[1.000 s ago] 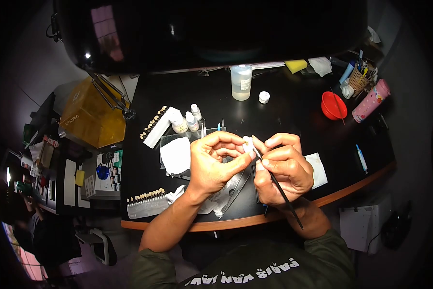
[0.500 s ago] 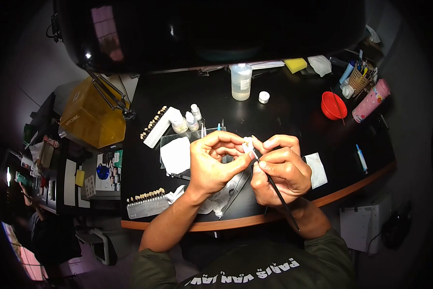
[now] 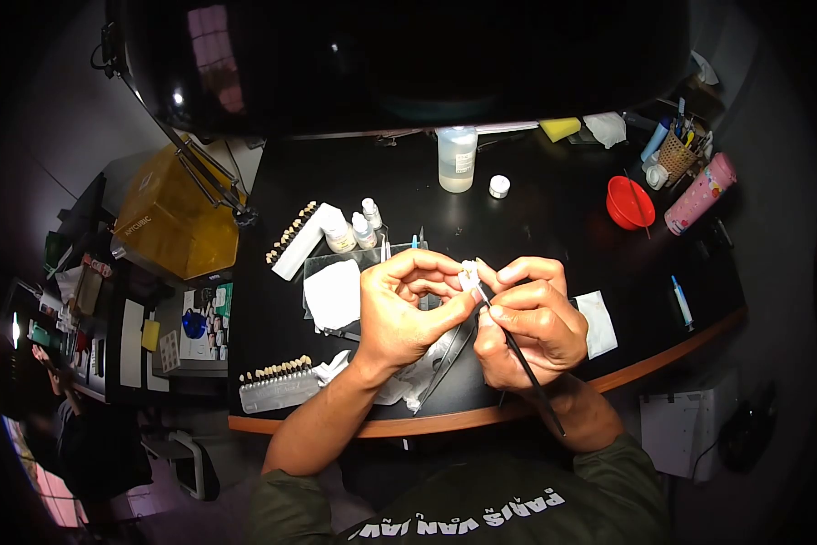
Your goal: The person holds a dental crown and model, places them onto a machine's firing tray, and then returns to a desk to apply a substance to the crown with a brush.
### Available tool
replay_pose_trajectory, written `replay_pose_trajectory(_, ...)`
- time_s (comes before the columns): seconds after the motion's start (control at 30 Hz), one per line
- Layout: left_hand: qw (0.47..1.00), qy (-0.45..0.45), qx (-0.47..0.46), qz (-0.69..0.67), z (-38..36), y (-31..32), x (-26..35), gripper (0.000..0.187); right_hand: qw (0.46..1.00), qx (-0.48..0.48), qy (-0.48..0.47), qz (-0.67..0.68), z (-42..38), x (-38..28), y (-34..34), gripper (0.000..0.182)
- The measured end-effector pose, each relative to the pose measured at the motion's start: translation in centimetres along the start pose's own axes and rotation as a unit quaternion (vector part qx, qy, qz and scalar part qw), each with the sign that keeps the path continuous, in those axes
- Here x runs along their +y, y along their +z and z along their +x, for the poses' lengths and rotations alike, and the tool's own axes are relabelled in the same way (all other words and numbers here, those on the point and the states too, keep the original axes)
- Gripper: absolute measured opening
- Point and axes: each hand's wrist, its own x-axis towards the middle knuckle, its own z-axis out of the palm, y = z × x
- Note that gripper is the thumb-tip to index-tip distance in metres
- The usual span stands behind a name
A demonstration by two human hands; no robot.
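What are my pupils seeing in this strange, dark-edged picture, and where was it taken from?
There is no machine here: these are a person's two bare hands, seen from a camera worn on that person's head, looking forward and down. The left hand pinches a small whitish piece. The right hand holds a thin dark-handled tool, angled towards that piece. On the black table are a clear bottle, a red bowl, a pink flask and two racks of pale tabs. What the piece is, I cannot tell.

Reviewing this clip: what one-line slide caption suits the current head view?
At a black desk, the left hand pinches a small whitish piece while the right hand holds a slender black stick-like tool.
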Motion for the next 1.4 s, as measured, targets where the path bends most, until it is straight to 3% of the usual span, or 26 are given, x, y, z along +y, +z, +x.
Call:
replay_pose_trajectory(0.63,1.0,0.003,0.003,0.003,0.0,0.1,0.1,0.029,0.999,0.006,0.023,0.024,0.0,-0.2,-0.2,0.013)
replay_pose_trajectory(0.9,0.997,0.036,0.035,0.054,-0.4,0.9,-0.6,0.03,0.961,0.061,0.137,0.231,-0.7,0.1,-0.1,0.006)
replay_pose_trajectory(1.4,0.988,0.08,0.094,0.093,-0.5,1.3,-1.0,0.023,0.981,0.01,0.097,0.168,-1.1,0.0,-0.6,0.009)
